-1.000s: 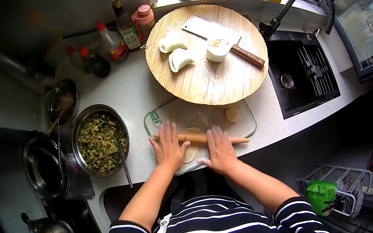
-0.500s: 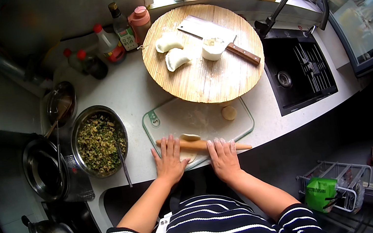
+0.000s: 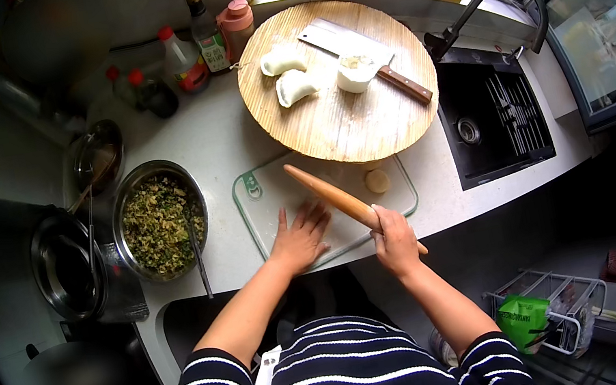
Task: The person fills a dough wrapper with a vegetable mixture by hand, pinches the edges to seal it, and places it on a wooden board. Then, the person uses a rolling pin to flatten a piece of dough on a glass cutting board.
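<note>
Fingers (image 3: 392, 222) of the right hand (image 3: 396, 246) grip a tapered tan wooden rolling pin (image 3: 332, 196), slanting forward-left; the left hand (image 3: 300, 237) is open over a green-rimmed rectangular translucent board (image 3: 262, 215), hiding what's beneath. Ahead of the right hand, a round cream dough piece (image 3: 378, 181) sits near the pin; a careless sideways swing could knock it.
</note>
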The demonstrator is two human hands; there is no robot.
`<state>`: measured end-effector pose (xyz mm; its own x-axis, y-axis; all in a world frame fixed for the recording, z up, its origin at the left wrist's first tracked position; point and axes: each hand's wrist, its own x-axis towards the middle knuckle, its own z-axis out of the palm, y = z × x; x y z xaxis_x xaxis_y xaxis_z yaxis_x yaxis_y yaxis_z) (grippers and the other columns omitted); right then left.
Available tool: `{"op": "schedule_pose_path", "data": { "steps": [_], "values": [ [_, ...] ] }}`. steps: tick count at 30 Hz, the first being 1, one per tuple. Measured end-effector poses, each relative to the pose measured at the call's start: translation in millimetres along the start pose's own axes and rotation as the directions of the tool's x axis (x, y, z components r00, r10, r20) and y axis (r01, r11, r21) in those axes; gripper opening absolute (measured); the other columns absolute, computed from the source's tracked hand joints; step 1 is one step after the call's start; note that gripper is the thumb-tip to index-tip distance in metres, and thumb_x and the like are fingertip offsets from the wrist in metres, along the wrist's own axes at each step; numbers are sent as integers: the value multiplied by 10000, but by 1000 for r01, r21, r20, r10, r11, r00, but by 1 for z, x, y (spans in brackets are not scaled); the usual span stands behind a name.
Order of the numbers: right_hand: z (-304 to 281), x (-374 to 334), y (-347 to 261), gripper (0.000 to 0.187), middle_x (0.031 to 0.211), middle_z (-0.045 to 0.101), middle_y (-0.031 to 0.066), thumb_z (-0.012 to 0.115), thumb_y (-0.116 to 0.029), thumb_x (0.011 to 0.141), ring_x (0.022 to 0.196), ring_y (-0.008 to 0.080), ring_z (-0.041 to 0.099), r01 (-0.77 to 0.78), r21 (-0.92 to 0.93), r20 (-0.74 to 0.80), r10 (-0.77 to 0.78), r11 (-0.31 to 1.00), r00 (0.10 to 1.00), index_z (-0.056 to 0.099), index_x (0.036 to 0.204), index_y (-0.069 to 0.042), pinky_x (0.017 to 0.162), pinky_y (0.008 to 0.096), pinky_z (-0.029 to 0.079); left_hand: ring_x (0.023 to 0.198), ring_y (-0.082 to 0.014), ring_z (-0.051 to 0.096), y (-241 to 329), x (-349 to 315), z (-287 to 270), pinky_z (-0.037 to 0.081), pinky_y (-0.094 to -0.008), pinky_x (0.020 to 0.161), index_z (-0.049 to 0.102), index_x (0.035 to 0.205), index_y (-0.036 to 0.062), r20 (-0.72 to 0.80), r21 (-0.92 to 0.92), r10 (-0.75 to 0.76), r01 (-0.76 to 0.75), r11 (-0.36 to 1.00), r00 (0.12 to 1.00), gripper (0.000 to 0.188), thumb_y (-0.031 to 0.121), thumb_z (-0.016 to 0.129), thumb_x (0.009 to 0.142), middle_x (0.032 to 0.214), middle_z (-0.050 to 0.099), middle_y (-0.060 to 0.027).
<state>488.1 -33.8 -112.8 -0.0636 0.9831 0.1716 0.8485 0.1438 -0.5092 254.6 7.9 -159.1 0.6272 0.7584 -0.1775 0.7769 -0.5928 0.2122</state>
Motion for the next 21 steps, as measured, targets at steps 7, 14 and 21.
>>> {"op": "schedule_pose_path", "data": {
  "steps": [7,14,21],
  "values": [
    [2,6,2,503,1068,602,141,625,-32,756,1004,332,572,89,25,204,-92,996,975,532,1248,-68,846,439,462,1384,-342,330,-13,-71,-33,113,-517,1152,586,1256,90,-491,-209,-101,-5,978,865,491,310,653,822,1400,482,-133],
    [53,49,-21,606,1312,488,223,591,-286,867,1182,371,483,390,-226,273,-326,893,905,404,1340,44,981,468,396,1459,-364,68,-14,-46,-14,13,-624,1119,227,1495,44,-147,-253,-587,543,801,796,773,514,459,927,1585,133,-139],
    [36,-9,-20,1009,1448,309,301,613,-633,754,1364,456,282,388,-137,413,-304,911,859,298,1407,68,1094,554,253,1463,-375,25,-1,-79,-5,-29,-683,1078,144,1514,43,-31,-179,-515,503,846,856,920,598,502,872,1594,62,-151]
  ]
}}
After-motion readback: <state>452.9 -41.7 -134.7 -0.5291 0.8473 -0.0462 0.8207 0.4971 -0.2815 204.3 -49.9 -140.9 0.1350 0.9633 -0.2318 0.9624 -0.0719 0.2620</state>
